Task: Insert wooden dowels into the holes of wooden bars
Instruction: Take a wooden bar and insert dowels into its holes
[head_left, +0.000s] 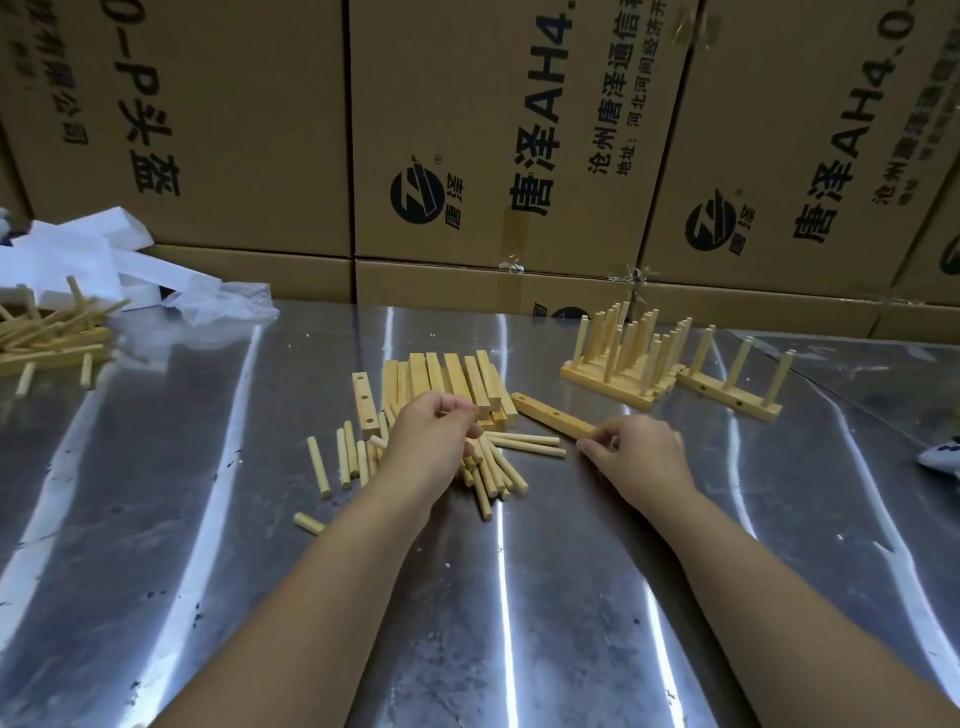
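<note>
Loose wooden dowels (498, 470) lie scattered on the metal table (208, 545) in front of me. Behind them sits a stack of plain wooden bars (452, 379), and one bar with holes (364, 402) lies to the stack's left. My left hand (431, 441) hovers over the dowel pile, fingers curled round a dowel of which only a bit shows. My right hand (636, 454) pinches the near end of a bar with holes (553, 415) that lies flat on the table.
Finished bars with upright dowels (623, 358) stand at the back right, and one more such bar (727, 387) stands beside them. Another heap of dowels and bars (47, 338) lies at the far left by white foam and plastic (104, 260). Cardboard boxes (493, 145) wall the back.
</note>
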